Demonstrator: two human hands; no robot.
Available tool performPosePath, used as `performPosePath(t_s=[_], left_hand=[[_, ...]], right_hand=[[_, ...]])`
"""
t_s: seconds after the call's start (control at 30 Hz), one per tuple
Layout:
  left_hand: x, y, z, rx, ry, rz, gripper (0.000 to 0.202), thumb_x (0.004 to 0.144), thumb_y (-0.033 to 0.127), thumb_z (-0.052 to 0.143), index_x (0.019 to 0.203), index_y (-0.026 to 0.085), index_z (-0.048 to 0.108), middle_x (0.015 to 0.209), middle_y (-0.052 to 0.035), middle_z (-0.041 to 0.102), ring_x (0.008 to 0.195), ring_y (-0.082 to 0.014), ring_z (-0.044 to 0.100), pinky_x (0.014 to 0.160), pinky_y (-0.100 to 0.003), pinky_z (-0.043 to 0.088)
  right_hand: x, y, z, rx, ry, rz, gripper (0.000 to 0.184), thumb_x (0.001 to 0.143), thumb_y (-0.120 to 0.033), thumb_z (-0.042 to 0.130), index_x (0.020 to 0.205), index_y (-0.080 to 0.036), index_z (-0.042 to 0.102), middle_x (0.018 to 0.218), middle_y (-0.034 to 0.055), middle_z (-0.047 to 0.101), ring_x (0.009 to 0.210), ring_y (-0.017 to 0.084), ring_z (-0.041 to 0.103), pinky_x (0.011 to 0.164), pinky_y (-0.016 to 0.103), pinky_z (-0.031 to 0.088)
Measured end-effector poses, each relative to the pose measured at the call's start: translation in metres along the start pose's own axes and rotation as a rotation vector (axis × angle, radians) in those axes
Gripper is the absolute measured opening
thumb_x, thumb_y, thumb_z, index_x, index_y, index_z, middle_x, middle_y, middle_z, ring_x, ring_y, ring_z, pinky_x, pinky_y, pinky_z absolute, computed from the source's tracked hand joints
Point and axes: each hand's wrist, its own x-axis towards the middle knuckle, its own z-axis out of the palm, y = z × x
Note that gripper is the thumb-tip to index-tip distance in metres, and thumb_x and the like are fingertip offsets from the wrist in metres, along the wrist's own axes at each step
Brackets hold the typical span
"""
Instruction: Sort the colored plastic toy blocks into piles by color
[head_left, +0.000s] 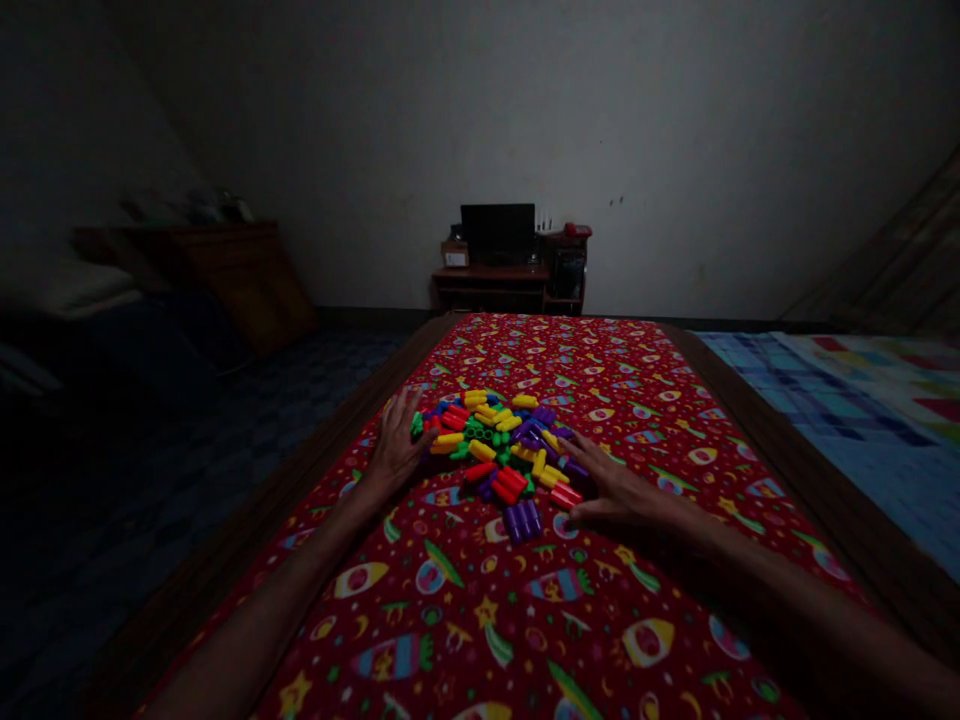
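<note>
A loose heap of plastic toy building pieces (482, 451) in red, yellow, green, purple and blue lies on a red printed cloth (600, 620). Along the heap's left side rests my left hand (397, 443), open, with its fingers pointing away from me and the thumb toward the pieces. My right hand (611, 487) is open at the heap's right side, fingers spread against the outer pieces. Beneath its thumb side lies a red piece (565, 496). A purple piece (523, 521) sits apart at the near edge. Neither hand grips a piece.
The cloth covers a long table with brown edges (739, 425). Beyond its far end stands a low desk (487, 275) with a dark monitor (498, 232). A wooden cabinet (232, 280) is at the left, and a blue checked cloth (810, 430) lies to the right. The room is dim.
</note>
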Motion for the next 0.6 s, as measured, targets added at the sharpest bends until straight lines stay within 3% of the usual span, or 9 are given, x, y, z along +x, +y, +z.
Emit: performPosePath(t_s=[0.1,0.23,0.4,0.5,0.6], left_hand=[[0.005,-0.009,0.002,0.014,0.036,-0.101,0.08,0.088,0.07,0.03,0.147,0.017,0.036,0.156,-0.0173,0.028,0.145,-0.035,0.02,0.115,-0.057,0.019],[0.012,-0.006,0.009,-0.067,-0.036,-0.259,0.071,0.092,0.063,0.027,0.143,0.017,0.042,0.151,-0.0157,0.039,0.143,-0.0333,0.028,0.115,-0.056,0.022],[0.025,0.018,0.025,-0.212,-0.111,-0.145,0.063,0.095,0.057,0.023,0.136,0.016,0.05,0.143,-0.013,0.051,0.137,-0.0254,0.04,0.115,-0.048,0.028],[0.033,0.033,0.03,-0.227,-0.125,-0.08,0.061,0.094,0.055,0.026,0.133,0.015,0.052,0.141,-0.0131,0.052,0.135,-0.0242,0.043,0.115,-0.046,0.03],[0.041,0.035,0.026,-0.283,-0.127,0.013,0.057,0.096,0.052,0.025,0.133,0.019,0.052,0.138,-0.0093,0.056,0.134,-0.0209,0.044,0.115,-0.042,0.032]], right_hand=[[-0.001,-0.009,0.018,-0.04,0.038,-0.054,0.106,0.076,-0.055,0.07,0.155,-0.03,0.005,0.16,0.0146,0.008,0.146,0.037,0.013,0.113,0.053,0.028],[0.024,-0.022,0.043,-0.041,0.112,-0.045,0.095,0.084,-0.049,0.063,0.155,-0.033,0.002,0.162,0.0126,-0.005,0.147,0.037,0.009,0.113,0.053,0.028],[0.061,-0.041,0.074,-0.067,0.188,-0.143,0.096,0.086,-0.047,0.063,0.155,-0.029,0.0,0.16,0.0135,-0.019,0.147,0.038,-0.004,0.114,0.055,0.024],[0.074,-0.055,0.08,-0.038,0.195,-0.204,0.095,0.086,-0.047,0.063,0.156,-0.026,0.001,0.161,0.0149,-0.014,0.148,0.036,-0.003,0.115,0.054,0.024],[0.076,-0.059,0.066,0.024,0.201,-0.218,0.08,0.088,-0.046,0.059,0.154,-0.024,0.02,0.161,0.0154,0.009,0.147,0.033,0.014,0.113,0.051,0.031]])
